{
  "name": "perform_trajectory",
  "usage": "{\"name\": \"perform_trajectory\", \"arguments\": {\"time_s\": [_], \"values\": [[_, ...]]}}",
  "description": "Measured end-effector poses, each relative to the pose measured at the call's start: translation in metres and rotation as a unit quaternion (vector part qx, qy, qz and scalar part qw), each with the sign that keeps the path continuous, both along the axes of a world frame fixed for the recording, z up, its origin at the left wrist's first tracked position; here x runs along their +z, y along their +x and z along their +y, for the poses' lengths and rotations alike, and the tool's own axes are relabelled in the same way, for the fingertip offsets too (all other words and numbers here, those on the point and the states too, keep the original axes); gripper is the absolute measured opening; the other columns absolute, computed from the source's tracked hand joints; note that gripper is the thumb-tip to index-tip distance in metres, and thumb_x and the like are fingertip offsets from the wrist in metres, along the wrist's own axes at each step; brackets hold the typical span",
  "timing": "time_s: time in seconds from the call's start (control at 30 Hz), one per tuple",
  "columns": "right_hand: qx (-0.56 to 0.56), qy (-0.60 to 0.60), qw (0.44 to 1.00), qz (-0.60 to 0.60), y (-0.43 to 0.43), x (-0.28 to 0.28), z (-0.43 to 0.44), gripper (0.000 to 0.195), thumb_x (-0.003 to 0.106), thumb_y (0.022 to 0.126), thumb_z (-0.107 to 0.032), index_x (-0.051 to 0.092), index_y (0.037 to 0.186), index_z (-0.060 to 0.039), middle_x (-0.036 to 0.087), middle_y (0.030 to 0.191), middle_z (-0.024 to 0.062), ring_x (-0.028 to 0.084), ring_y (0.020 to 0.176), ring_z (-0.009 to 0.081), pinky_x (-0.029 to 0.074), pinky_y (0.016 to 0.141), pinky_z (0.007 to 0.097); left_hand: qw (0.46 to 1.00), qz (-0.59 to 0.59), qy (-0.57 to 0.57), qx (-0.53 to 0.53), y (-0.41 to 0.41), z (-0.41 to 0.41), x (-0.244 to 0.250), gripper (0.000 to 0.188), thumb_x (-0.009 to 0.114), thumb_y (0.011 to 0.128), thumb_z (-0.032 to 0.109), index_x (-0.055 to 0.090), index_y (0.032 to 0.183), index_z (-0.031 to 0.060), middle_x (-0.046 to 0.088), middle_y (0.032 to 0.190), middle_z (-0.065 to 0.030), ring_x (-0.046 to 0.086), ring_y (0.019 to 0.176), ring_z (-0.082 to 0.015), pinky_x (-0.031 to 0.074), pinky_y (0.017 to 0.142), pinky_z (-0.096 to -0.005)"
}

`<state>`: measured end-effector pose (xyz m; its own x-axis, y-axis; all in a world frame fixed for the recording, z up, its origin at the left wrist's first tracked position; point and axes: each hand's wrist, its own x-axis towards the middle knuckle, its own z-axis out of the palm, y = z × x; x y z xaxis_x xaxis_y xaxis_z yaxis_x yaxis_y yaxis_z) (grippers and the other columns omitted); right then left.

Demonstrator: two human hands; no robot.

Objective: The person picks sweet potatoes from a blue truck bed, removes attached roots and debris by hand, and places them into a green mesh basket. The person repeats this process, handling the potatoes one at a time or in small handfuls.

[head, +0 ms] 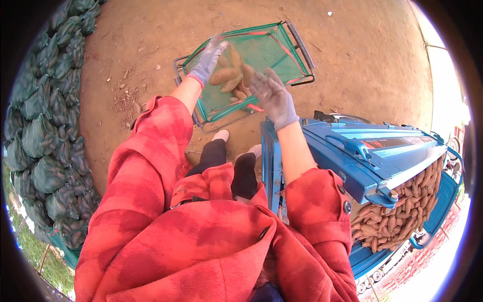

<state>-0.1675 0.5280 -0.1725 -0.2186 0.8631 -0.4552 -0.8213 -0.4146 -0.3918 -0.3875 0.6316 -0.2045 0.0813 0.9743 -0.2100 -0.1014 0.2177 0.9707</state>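
Note:
My left hand (209,60), in a grey work glove, is over the left side of a green mesh bag (260,49) held wide on a metal frame (300,44). Its fingers are extended and apart, with no grip on anything. Opposite it, over the bag's near right edge, my right hand (272,96) wears a matching glove, its palm turned inward and its fingers spread. Several sweet potatoes (225,76) show between the two hands, some slightly blurred. Whether some of them are in the air or all rest in the bag, I cannot tell.
Filled green mesh sacks (42,136) are stacked along the left. A blue metal truck bed (351,151) stands close on my right, loaded with sweet potatoes (400,215). My feet (220,135) are on bare earth ground (124,45), just before the frame.

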Motion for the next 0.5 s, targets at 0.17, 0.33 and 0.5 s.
{"name": "perform_trajectory", "arguments": {"time_s": [0.17, 0.33, 0.5], "values": [[0.086, 0.012, 0.996, -0.031, 0.019, 0.038, -0.087, 0.055, 0.054, 0.094, -0.019, 0.033, 0.144, -0.0070, 0.050, 0.134, 0.0215, 0.050, 0.123, 0.0372, 0.040, 0.104, 0.0485, 0.999, 0.048, -0.017, -0.018, 0.002, -0.014, 0.007, 0.071, 0.058, 0.092, 0.038, 0.028, 0.148, 0.0042, 0.035, 0.149, -0.0140, 0.032, 0.138, -0.0244, 0.026, 0.112, -0.0351], [0.087, -0.026, 0.995, -0.049, 0.037, 0.067, -0.187, 0.058, 0.057, 0.094, -0.023, 0.032, 0.144, -0.0066, 0.056, 0.128, 0.0165, 0.056, 0.116, 0.0293, 0.045, 0.097, 0.0403, 0.998, 0.039, -0.018, -0.037, 0.000, -0.025, 0.022, 0.070, 0.054, 0.093, 0.042, 0.029, 0.147, 0.0061, 0.032, 0.150, -0.0149, 0.030, 0.139, -0.0244, 0.026, 0.112, -0.0368], [0.096, -0.092, 0.986, -0.096, 0.066, 0.071, -0.264, 0.058, 0.057, 0.094, -0.024, 0.033, 0.144, -0.0052, 0.056, 0.126, 0.0143, 0.057, 0.114, 0.0259, 0.045, 0.096, 0.0376, 0.992, -0.006, -0.103, -0.074, 0.003, -0.050, 0.085, 0.063, 0.048, 0.097, 0.042, 0.030, 0.147, 0.0075, 0.031, 0.151, -0.0106, 0.032, 0.138, -0.0244, 0.028, 0.112, -0.0411]]}}
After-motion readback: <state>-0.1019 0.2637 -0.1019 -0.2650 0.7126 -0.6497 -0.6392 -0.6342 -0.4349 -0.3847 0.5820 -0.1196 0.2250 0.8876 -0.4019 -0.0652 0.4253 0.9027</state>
